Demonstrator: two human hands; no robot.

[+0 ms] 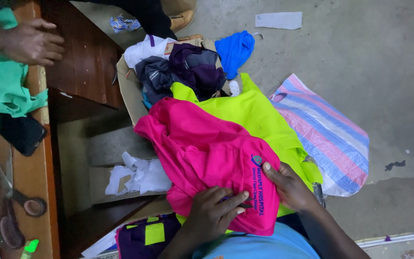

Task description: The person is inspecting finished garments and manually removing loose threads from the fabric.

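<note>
A bright pink shirt (202,148) with a dark embroidered badge and lettering lies over my lap. My left hand (214,211) presses down on its lower edge, fingers curled over a thin dark thing I cannot make out. My right hand (288,184) grips the shirt's right edge, its thumb lying beside the badge. Under the pink shirt lies a lime-yellow garment (259,115), spread toward the right.
A cardboard box (129,91) of dark and white clothes stands behind, beside a blue cloth (235,50) and a striped woven bag (327,134) on the concrete floor. On the wooden table (32,177) at left are scissors (20,211) and green fabric (1,86) under another person's hand (32,43).
</note>
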